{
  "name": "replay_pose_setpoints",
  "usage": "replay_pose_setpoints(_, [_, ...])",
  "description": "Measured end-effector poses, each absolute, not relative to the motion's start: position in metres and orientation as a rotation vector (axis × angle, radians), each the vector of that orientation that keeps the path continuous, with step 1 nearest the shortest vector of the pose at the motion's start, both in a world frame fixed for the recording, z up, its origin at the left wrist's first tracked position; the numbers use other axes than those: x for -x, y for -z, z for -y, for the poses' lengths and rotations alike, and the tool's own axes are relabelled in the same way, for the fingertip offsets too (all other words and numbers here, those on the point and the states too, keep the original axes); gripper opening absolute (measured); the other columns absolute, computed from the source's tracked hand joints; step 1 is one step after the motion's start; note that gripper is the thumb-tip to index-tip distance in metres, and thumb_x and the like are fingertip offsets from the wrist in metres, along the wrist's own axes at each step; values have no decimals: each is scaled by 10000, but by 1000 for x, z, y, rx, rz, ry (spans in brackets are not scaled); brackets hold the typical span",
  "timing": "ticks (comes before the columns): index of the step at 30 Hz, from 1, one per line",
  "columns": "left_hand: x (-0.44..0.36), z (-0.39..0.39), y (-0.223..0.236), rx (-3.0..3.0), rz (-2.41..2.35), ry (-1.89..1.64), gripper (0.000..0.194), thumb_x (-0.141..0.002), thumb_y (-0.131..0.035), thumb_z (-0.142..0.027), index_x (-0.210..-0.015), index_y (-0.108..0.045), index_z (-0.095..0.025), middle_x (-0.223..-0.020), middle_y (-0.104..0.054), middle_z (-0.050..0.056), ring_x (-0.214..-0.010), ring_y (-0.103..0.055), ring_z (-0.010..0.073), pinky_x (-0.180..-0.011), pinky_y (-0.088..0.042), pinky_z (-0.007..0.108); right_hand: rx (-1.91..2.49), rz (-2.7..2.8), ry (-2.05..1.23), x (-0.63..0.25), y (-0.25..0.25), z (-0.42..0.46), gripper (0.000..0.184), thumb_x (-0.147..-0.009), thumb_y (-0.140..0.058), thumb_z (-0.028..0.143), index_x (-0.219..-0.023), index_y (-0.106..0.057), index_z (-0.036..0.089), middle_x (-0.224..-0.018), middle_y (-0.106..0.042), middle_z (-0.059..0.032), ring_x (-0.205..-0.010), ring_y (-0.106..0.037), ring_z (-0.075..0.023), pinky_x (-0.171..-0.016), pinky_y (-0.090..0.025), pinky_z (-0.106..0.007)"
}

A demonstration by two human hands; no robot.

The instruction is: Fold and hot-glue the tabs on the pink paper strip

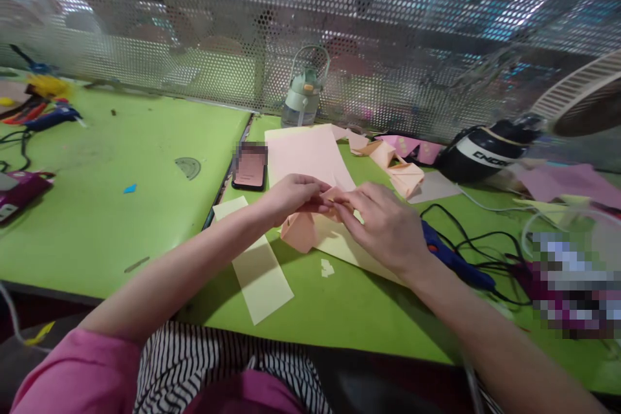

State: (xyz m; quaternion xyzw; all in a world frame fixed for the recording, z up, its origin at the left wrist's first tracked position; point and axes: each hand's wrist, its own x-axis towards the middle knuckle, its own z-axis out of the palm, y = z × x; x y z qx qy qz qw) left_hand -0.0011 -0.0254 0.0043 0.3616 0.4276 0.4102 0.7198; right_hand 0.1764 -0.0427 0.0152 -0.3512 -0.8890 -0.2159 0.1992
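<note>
Both hands meet over the middle of the green table, fingers pinched on a folded peach paper piece [301,234]. My left hand [301,197] grips it from the left, its fingertips partly hidden. From the right, my right hand [383,223] pinches the same piece with thumb and forefinger. Part of the folded paper hangs below my left fingers. Under and behind the hands lie a pale pink sheet [305,155] and a cream sheet [347,247]. A cream paper strip [262,272] rests beneath my left forearm. Small paper scraps [326,268] lie just in front.
A phone [249,168] and a water bottle [303,97] stand beyond the hands. Folded peach pieces [402,171], a black bottle [478,152] and a fan [582,97] are at the right. A blue glue gun [458,259] with cables lies beside my right wrist. A protractor [188,167] lies left.
</note>
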Motion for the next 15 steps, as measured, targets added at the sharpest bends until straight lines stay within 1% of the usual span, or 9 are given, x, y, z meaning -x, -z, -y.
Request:
replay_pose_setpoints(4, [1,28,-10,-797,-959,-900,263,-919,-439,-23,-758,-630,-107,-573,-663,20,-534,-625,68,-726,-537,215,972,2476,580,-176,-14,41,214,-956,-490,294,-933,-659,164,-786,-614,-62,-762,-566,-193,-598,-387,-287])
replay_pose_setpoints(8, [1,28,-10,-797,-975,-908,255,-913,-440,-18,-764,-626,-110,-590,-668,24,-524,-615,71,-746,-538,242,1021,2407,491,-178,-15,39,196,-956,-485,297,-920,-633,174,-808,-630,-56,-760,-587,-182,-611,-412,-282])
replay_pose_setpoints(11, [1,27,-8,-825,-959,-916,251,-887,-456,2,-758,-640,-110,-610,-674,26,-533,-615,74,-756,-539,257,1061,2388,435,-179,-16,38,202,-955,-483,308,-897,-632,184,-809,-633,-52,-747,-596,-178,-602,-413,-284])
replay_pose_setpoints(15, [-1,27,-6,-873,-934,-912,290,-840,-462,47,-695,-658,-110,-594,-661,10,-545,-617,65,-744,-534,233,1109,2385,405,-178,-17,37,222,-957,-477,320,-887,-641,189,-790,-625,-51,-717,-593,-182,-560,-392,-285])
